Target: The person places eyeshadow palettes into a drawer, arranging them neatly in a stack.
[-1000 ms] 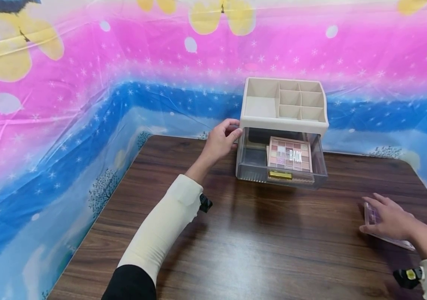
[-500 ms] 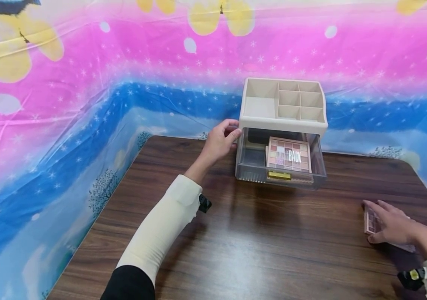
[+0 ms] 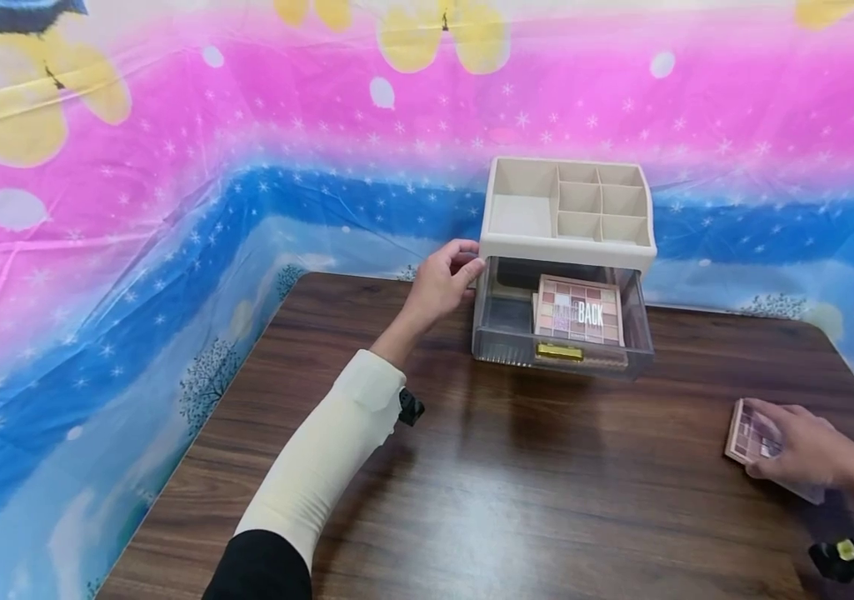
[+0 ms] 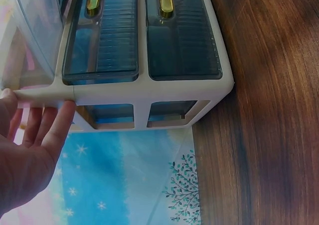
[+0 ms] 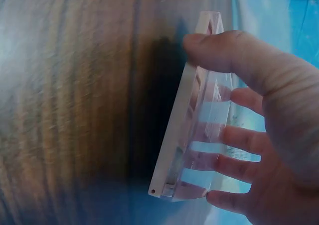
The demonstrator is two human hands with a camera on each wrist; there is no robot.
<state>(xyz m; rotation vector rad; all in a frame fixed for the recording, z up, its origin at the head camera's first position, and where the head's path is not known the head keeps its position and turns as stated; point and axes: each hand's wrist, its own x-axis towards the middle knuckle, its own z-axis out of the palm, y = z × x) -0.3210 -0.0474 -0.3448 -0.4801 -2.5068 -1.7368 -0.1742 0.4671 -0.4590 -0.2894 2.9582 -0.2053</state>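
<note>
A beige drawer organizer (image 3: 567, 249) stands at the back of the table. Its top clear drawer (image 3: 505, 346) is pulled out, and eyeshadow palettes (image 3: 580, 310) lie stacked inside, the upper one lettered "BACK". My left hand (image 3: 441, 279) holds the organizer's left side, thumb at the front edge and fingers along the side frame (image 4: 107, 93). Over at the right, my right hand (image 3: 805, 446) grips another eyeshadow palette (image 3: 747, 433) with a clear lid. In the right wrist view this palette (image 5: 177, 125) is tilted, thumb on one edge and fingers across the lid.
Below the pulled-out drawer, two closed drawers with gold handles (image 4: 166, 1) show in the left wrist view. Divided compartments (image 3: 580, 196) form the organizer's top. A patterned pink and blue cloth (image 3: 307, 125) hangs behind the brown wooden table (image 3: 412, 500).
My right fingers have closed around the palette, which has turned slightly and is more exposed at its left end. The right wrist has shifted a little right. The left hand and organizer stay put.
</note>
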